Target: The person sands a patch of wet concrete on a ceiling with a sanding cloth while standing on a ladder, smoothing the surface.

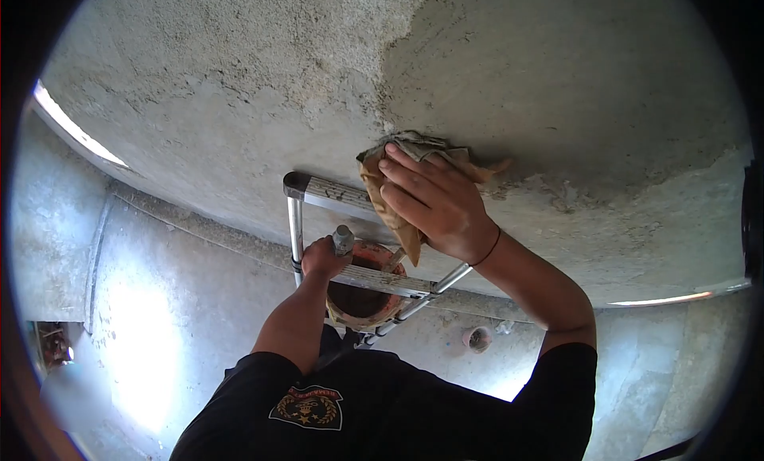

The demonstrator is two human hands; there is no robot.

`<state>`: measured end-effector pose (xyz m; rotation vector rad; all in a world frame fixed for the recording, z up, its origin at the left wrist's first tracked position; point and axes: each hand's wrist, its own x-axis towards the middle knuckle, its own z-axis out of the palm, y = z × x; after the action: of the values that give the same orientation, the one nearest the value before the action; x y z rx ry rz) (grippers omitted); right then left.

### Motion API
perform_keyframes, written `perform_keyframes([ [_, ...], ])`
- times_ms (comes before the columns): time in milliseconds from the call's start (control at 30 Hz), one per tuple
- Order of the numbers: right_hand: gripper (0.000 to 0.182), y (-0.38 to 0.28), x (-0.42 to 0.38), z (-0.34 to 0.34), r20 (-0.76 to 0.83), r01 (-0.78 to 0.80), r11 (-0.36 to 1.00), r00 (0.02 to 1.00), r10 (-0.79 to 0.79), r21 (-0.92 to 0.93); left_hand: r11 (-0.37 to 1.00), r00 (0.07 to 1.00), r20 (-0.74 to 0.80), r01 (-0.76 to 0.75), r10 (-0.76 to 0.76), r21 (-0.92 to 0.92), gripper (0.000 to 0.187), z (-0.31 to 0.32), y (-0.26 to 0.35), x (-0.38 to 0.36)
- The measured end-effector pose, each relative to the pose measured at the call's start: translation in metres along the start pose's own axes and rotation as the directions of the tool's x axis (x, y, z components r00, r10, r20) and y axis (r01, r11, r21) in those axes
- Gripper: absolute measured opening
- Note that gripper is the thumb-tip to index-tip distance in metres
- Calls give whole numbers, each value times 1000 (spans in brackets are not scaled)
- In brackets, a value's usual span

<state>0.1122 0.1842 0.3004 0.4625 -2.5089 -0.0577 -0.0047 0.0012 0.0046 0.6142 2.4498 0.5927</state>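
Rough plastered ceiling (239, 87) overhead, smoother grey patch (573, 79) to the right, coarser texture to the left. Bare concrete wall (159, 318) below, bright slit of daylight at upper left.

Right hand (434, 202) pressed flat against ceiling, fingers extended and together, pinning crumpled brown rag (414, 155) to the plaster at the edge of the smooth patch. Rag tail hanging below palm. Thin black band on right wrist.

Left hand (322, 258) lower, fingers curled shut around grey tool handle (343, 240), just above orange bucket (364, 290). Bucket hung at top of aluminium ladder (318, 192), behind a rung; contents dark, not readable.

Black sleeves and shirt with emblem at bottom. Small round container (478, 338) on floor, well apart.
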Motion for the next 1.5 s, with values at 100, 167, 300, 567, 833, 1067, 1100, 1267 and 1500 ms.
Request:
perform_keyframes([
  [100, 21, -7, -4, -11, -100, 9, 1000, 995, -7, 17, 1000, 1000, 0, -16, 16, 21, 58, 10, -9, 1],
  [167, 21, -4, 2, -28, -181, 34, 999, 983, -34, -4, 999, 999, -19, -35, 36, 29, 58, 7, -6, 5],
  [300, 18, -6, 11, -33, -110, -136, 982, 986, 122, -129, 1000, 1000, 23, -14, 14, 16, 58, -1, 0, -3],
  [567, 21, -12, -2, -26, -149, -22, 994, 989, 6, -106, 993, 997, 28, -72, 70, 93, 58, 5, -4, 4],
  [833, 16, -12, 9, -20, -59, -138, 980, 990, 131, -143, 989, 995, 53, -89, 84, 115, 59, -1, -4, 4],
  [1067, 19, -8, 9, -26, -207, -166, 970, 970, 128, -176, 995, 995, 58, -87, 84, 50, 59, 5, -8, 9],
  [1100, 20, -7, 4, -13, -183, -159, 976, 974, 131, -150, 995, 995, 61, -81, 78, 60, 59, 5, -9, 9],
  [1267, 20, -28, 4, -6, 56, -201, 979, 978, 203, -30, 994, 992, 84, -95, 89, 62, 59, 5, -5, 8],
  [1500, 30, -11, -42, -104, -394, -583, 594, 813, 429, -555, 984, 992, 72, -110, 100, 140, 60, 7, -6, 8],
])
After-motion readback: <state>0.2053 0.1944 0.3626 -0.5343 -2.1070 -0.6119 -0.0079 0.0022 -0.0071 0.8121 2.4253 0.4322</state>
